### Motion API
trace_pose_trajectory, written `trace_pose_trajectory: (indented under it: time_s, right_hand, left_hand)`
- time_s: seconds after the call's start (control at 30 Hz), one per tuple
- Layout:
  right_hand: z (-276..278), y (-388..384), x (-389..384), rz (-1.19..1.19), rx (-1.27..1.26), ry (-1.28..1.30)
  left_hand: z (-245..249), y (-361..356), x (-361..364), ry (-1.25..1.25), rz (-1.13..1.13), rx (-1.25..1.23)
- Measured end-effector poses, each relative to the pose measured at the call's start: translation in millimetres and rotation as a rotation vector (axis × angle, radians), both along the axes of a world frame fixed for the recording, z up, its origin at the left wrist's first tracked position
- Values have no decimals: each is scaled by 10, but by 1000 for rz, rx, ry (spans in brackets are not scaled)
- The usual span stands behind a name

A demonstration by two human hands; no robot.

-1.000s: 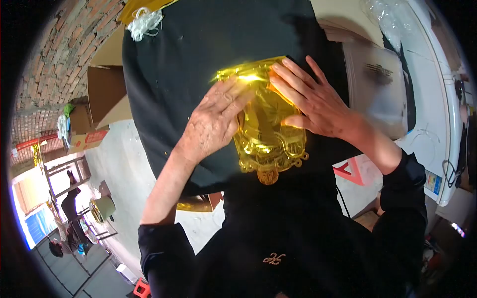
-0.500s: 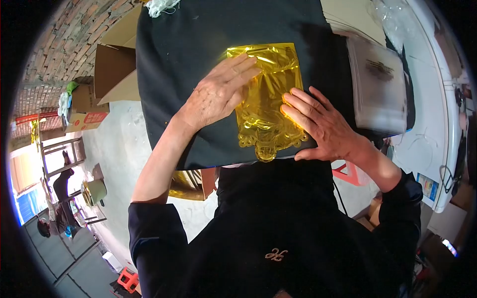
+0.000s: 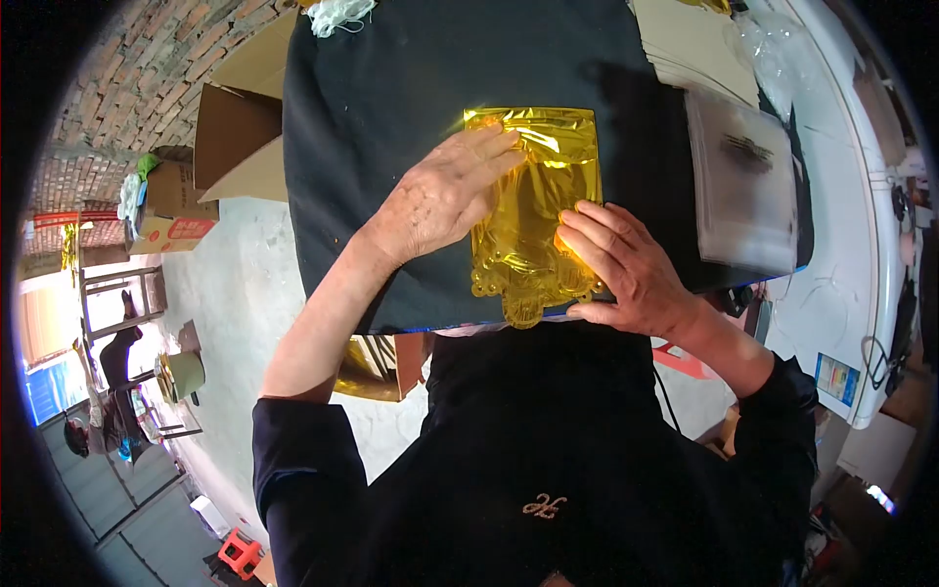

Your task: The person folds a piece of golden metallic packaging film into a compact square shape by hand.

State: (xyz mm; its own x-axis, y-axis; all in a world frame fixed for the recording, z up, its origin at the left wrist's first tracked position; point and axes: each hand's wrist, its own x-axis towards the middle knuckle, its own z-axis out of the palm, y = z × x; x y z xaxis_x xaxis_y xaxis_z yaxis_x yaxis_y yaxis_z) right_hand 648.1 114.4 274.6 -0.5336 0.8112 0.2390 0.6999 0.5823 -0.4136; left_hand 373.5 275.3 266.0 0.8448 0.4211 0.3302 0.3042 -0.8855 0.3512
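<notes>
A shiny gold foil piece (image 3: 536, 210) with a scalloped lower edge lies flat on a black cloth-covered table (image 3: 391, 108). My left hand (image 3: 442, 194) rests palm down on the foil's upper left part, fingers spread across its top edge. At the foil's lower right corner by the table's near edge, my right hand (image 3: 626, 272) presses down with its fingers on the foil. Neither hand grips anything.
A stack of clear plastic sleeves (image 3: 745, 186) lies at the right on the table. Cardboard boxes (image 3: 230, 137) stand to the left on the floor by a brick wall. A white bundle (image 3: 337, 15) sits at the table's far edge. White appliance surface (image 3: 861, 225) at far right.
The foil has been smoothed flat and lies lower and straighter. My right hand slid from the foil's upper right down to its lower right corner; my left hand stayed on the upper left.
</notes>
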Motion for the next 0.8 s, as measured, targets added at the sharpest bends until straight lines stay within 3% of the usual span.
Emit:
trace_pose_trajectory:
  time_s: [0.43, 0.8]
  right_hand:
    - [-13, -30, -79, -30, 53, -8]
    - [32, 122, -43, 20, 209, -72]
  left_hand:
    - [56, -41, 68, -75, 49, -17]
    - [43, 3, 4, 24, -7, -56]
